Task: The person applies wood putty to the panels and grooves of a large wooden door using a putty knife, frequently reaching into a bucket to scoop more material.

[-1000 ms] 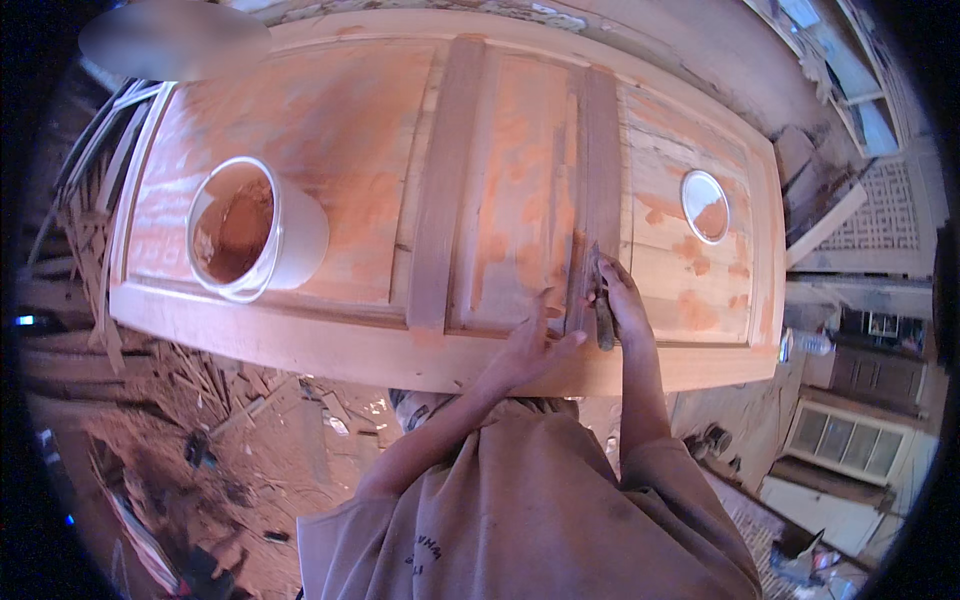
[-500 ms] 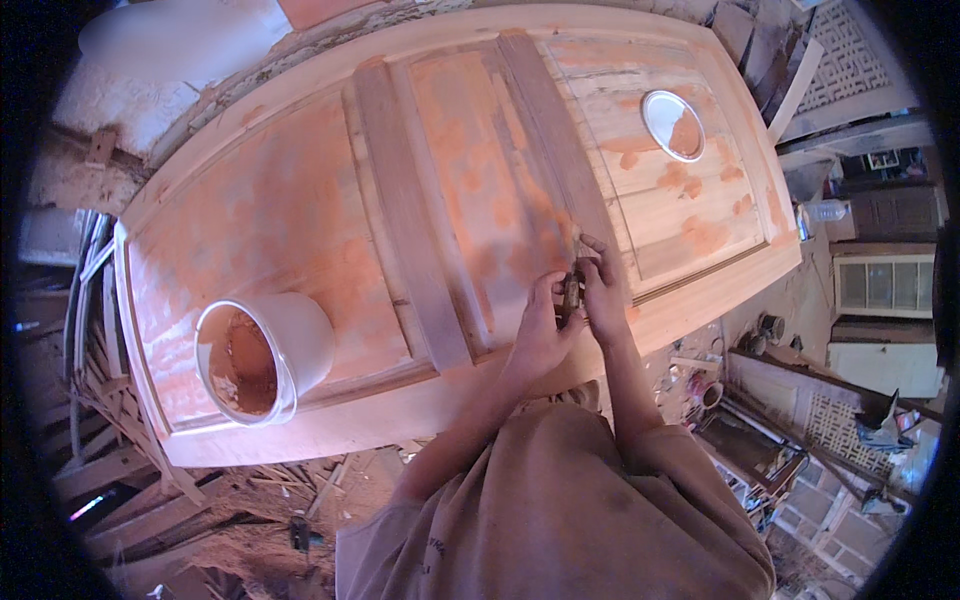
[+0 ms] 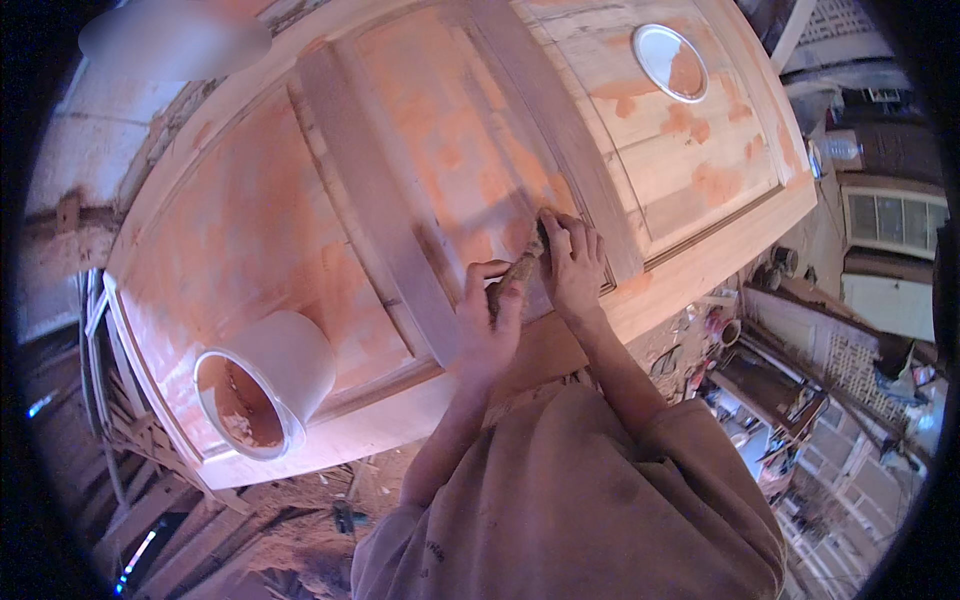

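Note:
My left hand (image 3: 488,320) is closed round a brown, putty-crusted tool (image 3: 514,276) that looks like a putty knife. Its far end slants up toward my right hand (image 3: 575,262), whose fingers are curled at a small dark piece I cannot make out, close to that tip. Both hands are over the middle panel of a large wooden door (image 3: 455,110), which lies flat and is smeared with orange-brown putty. A white bucket (image 3: 295,355), tipped on its side with its mouth toward me, rests at the door's near left and holds putty.
A round white lid (image 3: 655,55) with putty on it lies on the door's right panel. Wood strips (image 3: 130,430) are piled at the left, and scraps cover the floor. At the right stand a window frame (image 3: 893,218) and a low bench (image 3: 765,385) with clutter.
My hands have drawn slightly apart; my left hand has moved left with the putty-crusted tool, and my right hand's fingers have curled down at the door. The view has shifted and turned a little.

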{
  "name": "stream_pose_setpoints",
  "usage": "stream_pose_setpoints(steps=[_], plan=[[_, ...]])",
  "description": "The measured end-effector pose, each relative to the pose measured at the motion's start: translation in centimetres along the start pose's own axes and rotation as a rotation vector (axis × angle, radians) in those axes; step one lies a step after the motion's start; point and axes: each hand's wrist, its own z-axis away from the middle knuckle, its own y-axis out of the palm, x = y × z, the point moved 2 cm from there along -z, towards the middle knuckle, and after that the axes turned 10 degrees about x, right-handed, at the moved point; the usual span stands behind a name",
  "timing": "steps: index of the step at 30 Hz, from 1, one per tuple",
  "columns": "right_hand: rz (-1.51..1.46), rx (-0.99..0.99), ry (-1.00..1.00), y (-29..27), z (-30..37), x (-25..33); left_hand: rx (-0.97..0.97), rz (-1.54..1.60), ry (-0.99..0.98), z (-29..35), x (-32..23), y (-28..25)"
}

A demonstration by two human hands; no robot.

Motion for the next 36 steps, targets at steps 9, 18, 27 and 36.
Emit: stream_pose_setpoints(steps=[9, 18, 27, 36], plan=[[-0.078, -0.117, 0.064, 1.2, -1.3, 1.7, 0.239, -0.542, 0.163, -3.2, -4.3, -3.4], [-0.184, -0.168, 0.231, 3.4, -2.7, 0.1, 0.386, -1.036, 0.210, -7.8, -5.6, -2.3], [-0.167, -0.165, 0.229, 4.3, -3.0, -0.2, 0.162, -1.094, 0.298, -5.4, -5.5, -2.6], [-0.049, -0.107, 0.234, 5.2, -2.9, 0.3, -0.138, -0.794, 0.109, 3.9, 5.8, -10.8]])
